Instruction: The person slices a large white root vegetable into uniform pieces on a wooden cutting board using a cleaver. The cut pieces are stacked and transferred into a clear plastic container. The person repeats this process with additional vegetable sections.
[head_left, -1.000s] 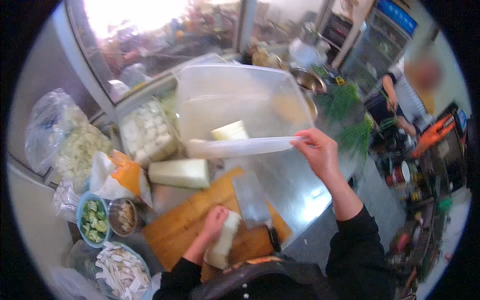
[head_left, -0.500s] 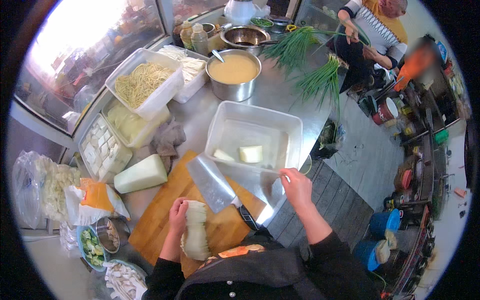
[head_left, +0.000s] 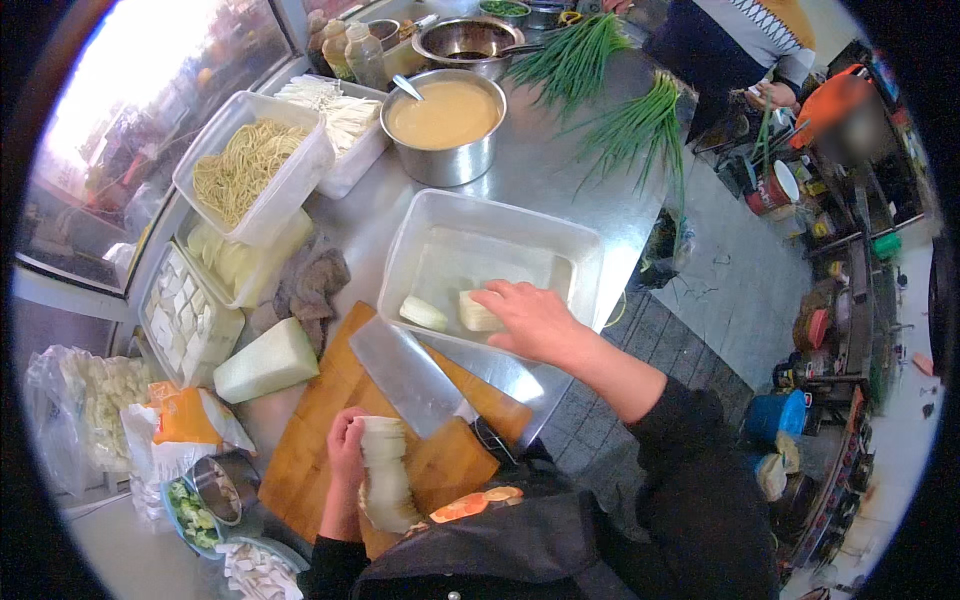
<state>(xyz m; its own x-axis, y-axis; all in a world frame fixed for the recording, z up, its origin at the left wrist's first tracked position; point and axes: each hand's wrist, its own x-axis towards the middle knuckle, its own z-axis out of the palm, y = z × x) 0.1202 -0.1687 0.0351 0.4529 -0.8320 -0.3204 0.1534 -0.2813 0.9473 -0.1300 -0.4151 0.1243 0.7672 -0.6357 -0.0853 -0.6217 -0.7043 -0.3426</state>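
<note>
My left hand (head_left: 346,450) is closed on the upper edge of a fanned row of thin, pale vegetable slices (head_left: 388,480) on the wooden cutting board (head_left: 305,440). My right hand (head_left: 535,320) reaches over the near rim of a clear plastic tub (head_left: 490,225). Its fingers are apart and lie against a pale stacked vegetable piece (head_left: 477,312) inside. To the left of that piece, a smaller pale piece (head_left: 423,313) rests on the tub floor. A cleaver (head_left: 400,375) lies flat across the board, its dark handle (head_left: 492,438) toward me.
Left of the board are a large peeled pale-green vegetable block (head_left: 265,362), a grey cloth (head_left: 312,285), tubs of white cubes (head_left: 185,320) and noodles (head_left: 245,170). A steel pot of tan liquid (head_left: 445,125) and green scallions (head_left: 640,135) stand farther back. A person (head_left: 735,50) is at far right.
My right hand has left the tub's near right rim and moved left and inward onto the stacked piece. My left hand stays at the slices. The person at far right has shifted.
</note>
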